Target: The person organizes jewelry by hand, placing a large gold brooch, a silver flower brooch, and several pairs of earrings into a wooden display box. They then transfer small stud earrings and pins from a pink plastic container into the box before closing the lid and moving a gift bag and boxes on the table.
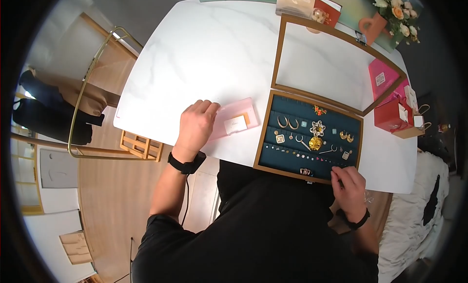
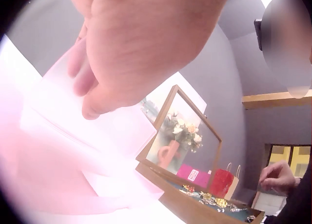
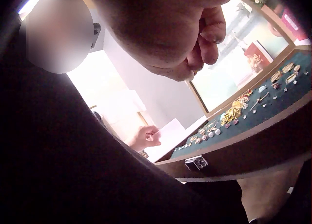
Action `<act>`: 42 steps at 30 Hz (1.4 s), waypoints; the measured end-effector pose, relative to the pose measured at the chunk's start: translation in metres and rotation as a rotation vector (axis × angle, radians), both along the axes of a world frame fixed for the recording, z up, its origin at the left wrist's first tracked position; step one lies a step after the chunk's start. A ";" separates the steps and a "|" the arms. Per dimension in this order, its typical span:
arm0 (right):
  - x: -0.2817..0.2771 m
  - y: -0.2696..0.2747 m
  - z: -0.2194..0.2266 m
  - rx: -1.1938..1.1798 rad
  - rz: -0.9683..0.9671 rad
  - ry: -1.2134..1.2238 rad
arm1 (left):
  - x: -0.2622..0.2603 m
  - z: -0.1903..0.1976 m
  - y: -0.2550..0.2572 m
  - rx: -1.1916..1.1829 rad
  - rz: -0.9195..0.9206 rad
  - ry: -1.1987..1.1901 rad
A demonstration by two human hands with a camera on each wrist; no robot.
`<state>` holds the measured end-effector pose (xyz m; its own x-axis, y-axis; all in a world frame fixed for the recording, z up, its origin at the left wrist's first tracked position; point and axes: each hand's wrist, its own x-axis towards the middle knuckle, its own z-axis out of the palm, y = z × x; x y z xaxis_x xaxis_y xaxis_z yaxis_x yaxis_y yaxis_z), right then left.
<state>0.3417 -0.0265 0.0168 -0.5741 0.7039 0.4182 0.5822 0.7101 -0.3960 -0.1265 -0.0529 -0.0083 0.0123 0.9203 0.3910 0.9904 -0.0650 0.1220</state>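
Note:
My left hand [image 1: 197, 123] is at the left side of a pink translucent case [image 1: 222, 118] on the white table, thumb and fingertips pinching its raised lid [image 2: 56, 94]. A white card [image 1: 236, 124] lies in the case. To the right, a wooden jewelry box [image 1: 273, 160] stands with its clear lid raised. On its dark teal lining are hoop earrings [image 1: 287, 122], a gold brooch [image 1: 315, 143], a flower brooch [image 1: 318, 128] and small studs. Loosely curled fingers of my right hand [image 1: 350, 188] hover by its front right corner; nothing shows in them.
Pink and red boxes [image 1: 390, 113] and a paper bag [image 1: 412, 131] stand at the right. A vase [image 1: 374, 29] of flowers and a red box [image 1: 329, 11] are at the back. A gold clothes rack [image 1: 75, 119] stands left of the table.

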 end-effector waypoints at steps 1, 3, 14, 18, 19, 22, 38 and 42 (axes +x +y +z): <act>-0.003 0.002 0.000 0.002 0.003 -0.001 | -0.001 -0.003 0.000 -0.028 -0.013 0.016; -0.007 0.003 -0.001 0.017 0.027 -0.010 | 0.000 -0.011 -0.002 -0.061 -0.027 0.033; -0.016 0.016 -0.001 -0.031 0.087 -0.014 | 0.030 -0.045 -0.036 -0.348 -0.112 0.040; -0.017 0.020 -0.005 -0.046 0.111 -0.019 | 0.035 -0.040 -0.035 -0.351 -0.108 0.020; -0.018 0.020 -0.006 -0.049 0.109 -0.019 | 0.035 -0.038 -0.034 -0.353 -0.107 0.009; -0.018 0.024 -0.005 -0.034 0.114 -0.001 | 0.029 -0.050 -0.023 -0.338 -0.085 0.053; 0.076 0.140 0.042 -0.085 -0.438 0.365 | 0.025 0.034 0.134 -0.100 -0.222 -0.484; 0.077 0.204 0.063 -0.254 -0.416 0.567 | 0.054 0.066 0.185 -0.104 -0.336 -0.801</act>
<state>0.4184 0.1778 0.0803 0.0160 0.9302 0.3667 0.4403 0.3227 -0.8379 -0.0728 0.1326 0.0576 0.0471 0.9486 0.3128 0.5348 -0.2885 0.7942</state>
